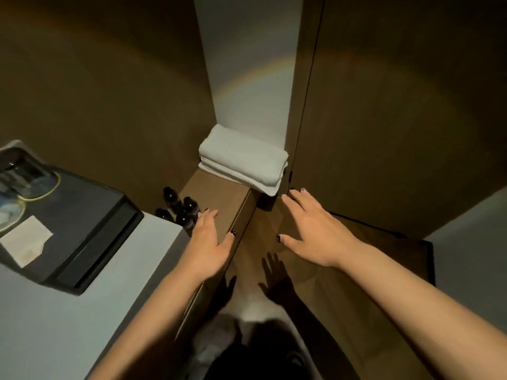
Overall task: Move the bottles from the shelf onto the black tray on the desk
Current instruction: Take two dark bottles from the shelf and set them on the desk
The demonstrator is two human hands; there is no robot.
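Observation:
Several small dark bottles (178,208) stand together in the gap between the white desk and the brown wooden shelf (219,193). My left hand (211,241) hovers just right of them with straight fingers, holding nothing. My right hand (312,231) is spread flat over the floor area to the right, also holding nothing. The black tray (90,242) lies on the desk (68,311) at the left.
On the tray are glassware (24,176) with a yellowish rim and a white paper card (26,239). A folded white towel (244,160) lies at the far end of the shelf. Brown wall panels surround the corner. A dark door edge (406,234) is at the right.

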